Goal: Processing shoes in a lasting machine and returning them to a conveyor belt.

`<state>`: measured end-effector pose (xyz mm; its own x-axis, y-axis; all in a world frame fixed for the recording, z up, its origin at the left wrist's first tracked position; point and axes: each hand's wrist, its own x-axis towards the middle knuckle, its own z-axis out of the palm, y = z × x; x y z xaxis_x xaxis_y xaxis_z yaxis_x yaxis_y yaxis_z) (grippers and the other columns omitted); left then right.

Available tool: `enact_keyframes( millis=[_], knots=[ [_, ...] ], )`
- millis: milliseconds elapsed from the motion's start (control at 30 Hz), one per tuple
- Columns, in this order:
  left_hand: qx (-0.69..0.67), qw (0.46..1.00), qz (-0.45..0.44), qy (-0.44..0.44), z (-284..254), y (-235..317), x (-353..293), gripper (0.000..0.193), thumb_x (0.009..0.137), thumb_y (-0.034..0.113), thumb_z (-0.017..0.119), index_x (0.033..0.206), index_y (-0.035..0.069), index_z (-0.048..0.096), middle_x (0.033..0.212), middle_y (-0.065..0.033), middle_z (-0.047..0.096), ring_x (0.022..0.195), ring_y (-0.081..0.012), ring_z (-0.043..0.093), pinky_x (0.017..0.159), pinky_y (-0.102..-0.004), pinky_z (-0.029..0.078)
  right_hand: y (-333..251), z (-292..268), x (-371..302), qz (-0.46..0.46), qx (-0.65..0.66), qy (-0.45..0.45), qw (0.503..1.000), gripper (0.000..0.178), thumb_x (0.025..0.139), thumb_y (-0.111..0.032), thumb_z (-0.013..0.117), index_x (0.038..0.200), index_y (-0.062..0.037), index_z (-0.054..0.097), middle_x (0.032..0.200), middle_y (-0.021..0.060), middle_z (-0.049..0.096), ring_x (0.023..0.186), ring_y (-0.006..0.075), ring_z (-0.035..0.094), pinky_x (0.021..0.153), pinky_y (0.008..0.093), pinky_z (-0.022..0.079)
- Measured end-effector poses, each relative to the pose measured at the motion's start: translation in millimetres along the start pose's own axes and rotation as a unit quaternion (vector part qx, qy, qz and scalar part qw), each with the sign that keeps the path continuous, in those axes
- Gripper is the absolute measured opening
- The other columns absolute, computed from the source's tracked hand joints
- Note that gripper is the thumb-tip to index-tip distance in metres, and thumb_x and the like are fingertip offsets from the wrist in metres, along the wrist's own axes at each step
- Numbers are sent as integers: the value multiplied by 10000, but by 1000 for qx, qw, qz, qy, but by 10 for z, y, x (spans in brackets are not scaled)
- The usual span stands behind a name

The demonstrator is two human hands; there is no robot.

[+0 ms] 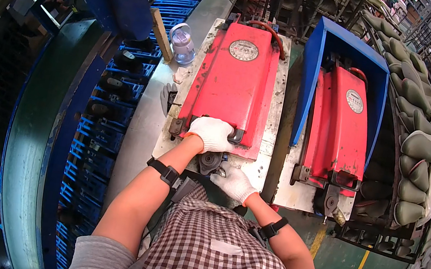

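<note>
The big blue-framed machine with the green bed takes up the left side, and straight ahead, on a pale, scuffed plate, sits the near red-covered machine, right in front of the person's apron. To its right, a second red machine stands inside a blue hood, untouched. And here's the action, all along that near machine's front edge! The left hand, in a white glove, lies over the cover's lower end, fingers curled around the black handle. Lower and to the right, the gloved right hand is close beside the round dark fitting; its fingers look bent, but whether they're pinching a small part there can't be told from this angle. Good technique here, it seems: a full, firm wrap on the handle, wrist in line with the forearm, right fingertips clear of the cover's edge, and loose glove fabric away from that fitting.
</note>
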<state>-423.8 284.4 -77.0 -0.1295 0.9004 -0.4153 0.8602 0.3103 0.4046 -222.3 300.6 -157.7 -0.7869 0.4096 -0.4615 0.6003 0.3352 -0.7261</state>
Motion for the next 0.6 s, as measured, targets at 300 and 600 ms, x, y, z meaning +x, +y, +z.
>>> enact_keyframes(
  millis=[300,600],
  knots=[
    [3,998,53,46,58,22,66,542,762,605,706,1008,126,774,995,-169,755,960,-358,728,846,-470,567,62,-85,-23,-2,-25,13,1000,574,963,-530,620,1223,-20,658,1110,260,724,1065,398,697,935,451,532],
    [-234,933,-21,274,319,-45,-15,352,909,421,708,931,71,736,860,-157,723,820,-330,700,802,-423,536,604,-1091,-1262,-9,151,376,914,139,981,-160,675,1062,-48,693,943,84,697,908,176,662,856,334,539]
  ],
)
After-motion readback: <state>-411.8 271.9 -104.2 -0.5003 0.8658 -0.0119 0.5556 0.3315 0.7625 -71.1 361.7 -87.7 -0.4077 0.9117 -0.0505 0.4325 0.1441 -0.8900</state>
